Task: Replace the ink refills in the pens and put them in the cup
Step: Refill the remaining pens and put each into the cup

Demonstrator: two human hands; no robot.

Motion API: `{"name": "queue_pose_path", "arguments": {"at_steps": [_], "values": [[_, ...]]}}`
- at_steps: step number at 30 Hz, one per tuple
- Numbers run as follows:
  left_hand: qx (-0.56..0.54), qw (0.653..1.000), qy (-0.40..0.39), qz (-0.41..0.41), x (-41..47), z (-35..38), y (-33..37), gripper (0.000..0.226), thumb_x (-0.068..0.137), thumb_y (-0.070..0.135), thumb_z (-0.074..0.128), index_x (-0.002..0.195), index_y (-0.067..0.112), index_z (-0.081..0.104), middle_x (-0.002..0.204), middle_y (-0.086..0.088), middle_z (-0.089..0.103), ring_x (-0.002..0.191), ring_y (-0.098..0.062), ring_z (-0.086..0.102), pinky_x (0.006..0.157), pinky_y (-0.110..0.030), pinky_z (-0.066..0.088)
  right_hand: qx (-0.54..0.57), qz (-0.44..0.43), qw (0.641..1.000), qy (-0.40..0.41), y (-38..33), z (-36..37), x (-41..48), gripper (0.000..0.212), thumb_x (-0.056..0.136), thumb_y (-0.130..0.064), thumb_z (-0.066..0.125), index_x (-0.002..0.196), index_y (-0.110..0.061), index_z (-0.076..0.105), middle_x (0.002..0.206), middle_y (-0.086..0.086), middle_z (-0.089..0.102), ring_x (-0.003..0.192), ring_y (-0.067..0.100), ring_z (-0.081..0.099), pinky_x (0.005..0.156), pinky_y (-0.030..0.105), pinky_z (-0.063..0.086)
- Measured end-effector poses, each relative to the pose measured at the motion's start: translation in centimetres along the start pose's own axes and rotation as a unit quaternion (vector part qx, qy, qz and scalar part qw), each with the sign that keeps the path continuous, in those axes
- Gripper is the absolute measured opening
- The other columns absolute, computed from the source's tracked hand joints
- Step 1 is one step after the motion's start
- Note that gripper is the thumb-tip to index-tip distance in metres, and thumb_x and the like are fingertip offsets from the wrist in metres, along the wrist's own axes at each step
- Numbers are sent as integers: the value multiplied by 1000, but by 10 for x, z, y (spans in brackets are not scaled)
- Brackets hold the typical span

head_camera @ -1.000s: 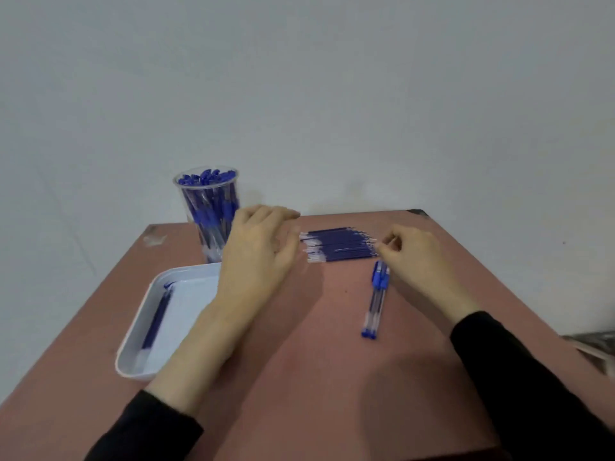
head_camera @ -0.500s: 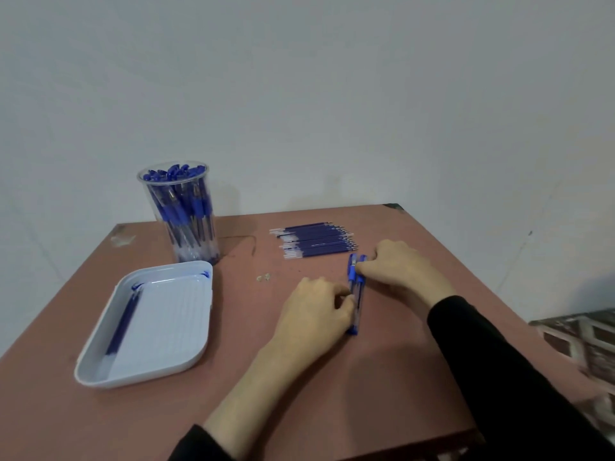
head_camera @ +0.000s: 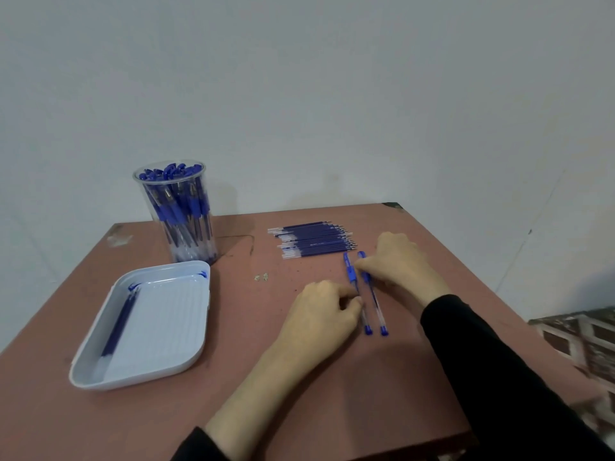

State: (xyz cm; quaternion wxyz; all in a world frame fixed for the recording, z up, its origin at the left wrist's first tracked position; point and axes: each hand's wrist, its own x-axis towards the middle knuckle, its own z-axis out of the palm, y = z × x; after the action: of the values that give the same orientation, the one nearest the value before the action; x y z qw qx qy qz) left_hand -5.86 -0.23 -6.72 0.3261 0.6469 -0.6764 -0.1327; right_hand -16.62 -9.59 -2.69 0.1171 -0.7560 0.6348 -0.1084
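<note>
Two blue-capped pens lie side by side on the brown table (head_camera: 299, 387), caps pointing away from me. My left hand (head_camera: 319, 311) is curled, its fingertips pinching the middle of the left pen (head_camera: 350, 271). My right hand (head_camera: 399, 264) pinches the right pen (head_camera: 376, 304) near its cap. Both pens still rest on the table. A row of several blue ink refills (head_camera: 312, 239) lies just beyond the pens. The clear cup (head_camera: 176, 211) at the back left is packed with blue pens.
A white tray (head_camera: 166, 327) at the left holds one blue refill (head_camera: 119, 324) along its left side. Small crumbs (head_camera: 261, 277) lie between the tray and my hands. The table's right edge runs close to my right sleeve.
Both hands have come back from the refill row to the two pens. The pens, touching before, now lie slightly apart, one under each hand.
</note>
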Motion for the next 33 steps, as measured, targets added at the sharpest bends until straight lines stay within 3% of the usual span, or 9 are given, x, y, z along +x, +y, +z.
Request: {"name": "queue_pose_path", "arguments": {"at_steps": [4, 7, 13, 16, 19, 21, 24, 26, 33], "values": [[-31, 999, -2, -23, 2, -9, -5, 23, 91, 23, 53, 101, 19, 73, 88, -1, 73, 86, -17, 63, 74, -22, 41, 48, -23, 997, 60, 10, -2, 4, 31, 77, -25, 60, 59, -12, 39, 59, 4, 52, 60, 26, 54, 53, 26, 33], [-113, 991, 53, -48, 11, -25, -17, 19, 89, 19, 58, 99, 26, 72, 77, 8, 70, 77, -8, 62, 72, -17, 44, 176, -85, 975, 102, 12, -10, 6, 25, 73, -21, 62, 61, -8, 45, 62, 12, 63, 69, 30, 67, 58, 31, 45], [-377, 917, 120, -38, 23, -64, -34, 32, 93, 15, 56, 124, 25, 54, 100, 4, 65, 72, 0, 63, 60, -17, 51, 302, -257, 916, 54, -26, -12, -11, 9, 80, -15, 63, 74, -11, 57, 67, 1, 63, 58, 7, 53, 56, 19, 45], [-363, 916, 167, -28, 26, -71, -45, 22, 91, 11, 60, 108, 24, 63, 91, 7, 70, 77, -6, 66, 68, -20, 54, 303, -296, 906, 19, -39, 4, -7, 5, 83, -14, 59, 78, -16, 59, 70, -1, 63, 58, 9, 55, 61, 32, 49], [-373, 903, 210, -46, 26, -74, -54, 17, 86, 1, 64, 91, 17, 69, 79, 5, 71, 69, -2, 64, 67, -17, 53, 322, -305, 896, 21, -44, 16, 1, 11, 89, -17, 57, 86, -27, 62, 72, -6, 62, 55, 11, 57, 61, 29, 48], [-366, 907, 205, -48, 26, -75, -56, 17, 85, 0, 65, 90, 15, 69, 80, 3, 70, 70, -2, 63, 66, -17, 52, 305, -322, 896, 20, -46, 23, 5, 12, 92, -26, 59, 97, -34, 67, 73, -12, 63, 62, 6, 55, 63, 20, 45], [-334, 921, 193, -52, 25, -76, -59, 17, 85, 3, 66, 88, 20, 69, 83, 6, 71, 72, -3, 63, 62, -17, 52, 286, -334, 897, 41, -48, 30, 7, 16, 93, -30, 60, 105, -35, 70, 76, -14, 68, 69, 3, 60, 68, 31, 48], [-335, 922, 185, -56, 24, -77, -58, 16, 85, 6, 67, 89, 22, 68, 86, 5, 71, 72, -2, 64, 62, -17, 52, 284, -330, 899, 47, -48, 32, 6, 19, 93, -31, 60, 107, -37, 70, 82, -18, 70, 74, -5, 62, 71, 27, 47], [-328, 928, 169, -51, 22, -76, -64, 13, 84, 4, 67, 90, 16, 70, 87, -18, 71, 74, -15, 63, 65, -18, 52, 205, -310, 923, 97, -47, 36, 4, 25, 90, -52, 54, 112, -50, 64, 97, -31, 68, 93, -8, 60, 82, 22, 48]]}}
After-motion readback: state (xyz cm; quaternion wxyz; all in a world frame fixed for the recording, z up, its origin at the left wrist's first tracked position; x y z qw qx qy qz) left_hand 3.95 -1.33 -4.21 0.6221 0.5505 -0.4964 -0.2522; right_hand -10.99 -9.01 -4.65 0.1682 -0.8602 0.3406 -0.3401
